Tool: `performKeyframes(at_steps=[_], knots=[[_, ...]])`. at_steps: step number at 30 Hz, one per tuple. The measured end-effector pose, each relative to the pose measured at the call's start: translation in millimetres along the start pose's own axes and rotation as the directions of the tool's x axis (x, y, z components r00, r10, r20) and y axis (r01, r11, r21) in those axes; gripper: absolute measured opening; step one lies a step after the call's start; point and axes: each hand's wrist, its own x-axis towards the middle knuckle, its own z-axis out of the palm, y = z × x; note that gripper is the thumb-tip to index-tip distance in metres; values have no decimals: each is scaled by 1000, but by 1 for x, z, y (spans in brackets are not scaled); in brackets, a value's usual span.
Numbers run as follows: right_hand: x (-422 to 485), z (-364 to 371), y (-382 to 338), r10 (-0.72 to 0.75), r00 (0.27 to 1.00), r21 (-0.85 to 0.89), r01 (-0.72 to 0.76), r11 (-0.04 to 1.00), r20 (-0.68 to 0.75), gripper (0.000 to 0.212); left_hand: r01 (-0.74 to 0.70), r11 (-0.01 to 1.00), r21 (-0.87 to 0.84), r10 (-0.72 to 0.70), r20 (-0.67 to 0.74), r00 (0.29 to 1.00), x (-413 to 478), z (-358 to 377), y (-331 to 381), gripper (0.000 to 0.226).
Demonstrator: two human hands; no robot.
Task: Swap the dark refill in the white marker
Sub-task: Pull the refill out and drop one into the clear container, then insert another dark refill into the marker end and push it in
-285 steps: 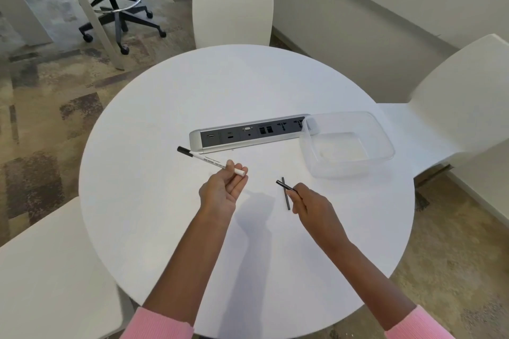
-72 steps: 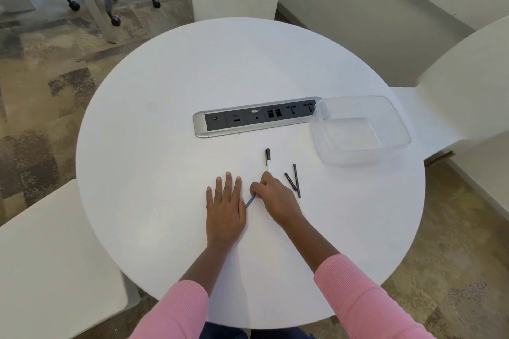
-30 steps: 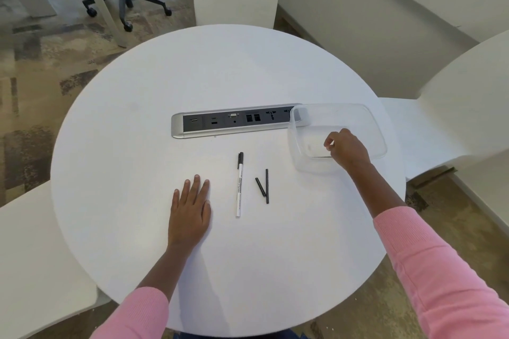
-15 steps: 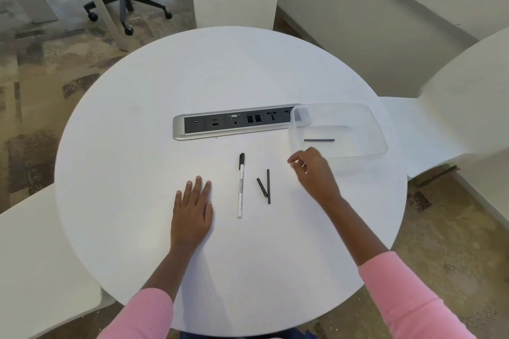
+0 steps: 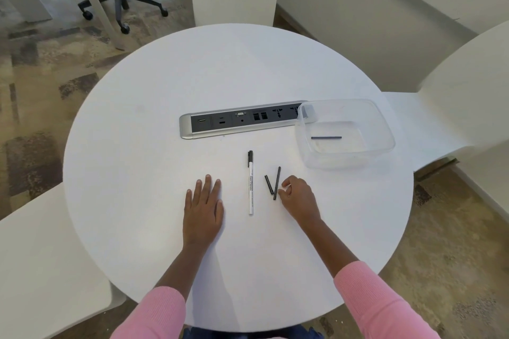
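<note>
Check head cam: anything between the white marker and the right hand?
Yes, in the head view two dark sticks lie between the white marker and the right hand, fingertips beside the longer one.

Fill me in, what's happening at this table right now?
A person is swapping a marker's refill. The white marker lies on the round table. The left hand rests flat beside it. The right hand is empty and reaches for two dark sticks lying next to the marker. Another dark refill lies in the clear tub.
</note>
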Motion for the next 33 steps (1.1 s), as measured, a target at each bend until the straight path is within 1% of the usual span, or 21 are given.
performKeyframes(at_steps=[5,11,16,22,26,31,33], knots=[[-3,5,-5,32,998,16,-31,999,-58,18,-21,1000,4,21,0,1000,0,-1,-1,51],[0,9,-9,97,991,10,-96,995,-88,22,-26,1000,-11,26,2,1000,0,-1,-1,50],[4,10,-17,126,987,-38,-130,991,-96,27,-37,999,6,37,-7,999,0,-2,0,50],[3,10,-22,147,983,-68,-156,985,-113,25,-71,997,31,72,-21,997,2,1,1,50],[2,10,-22,150,981,-72,-159,985,-120,22,-52,998,47,53,-22,998,3,0,6,48],[0,11,-19,140,983,-60,-148,987,-121,20,-75,996,-49,72,-59,996,21,-16,29,35],[-1,10,-18,143,982,-54,-150,987,-121,19,-55,994,-99,50,-57,997,29,-22,40,27]])
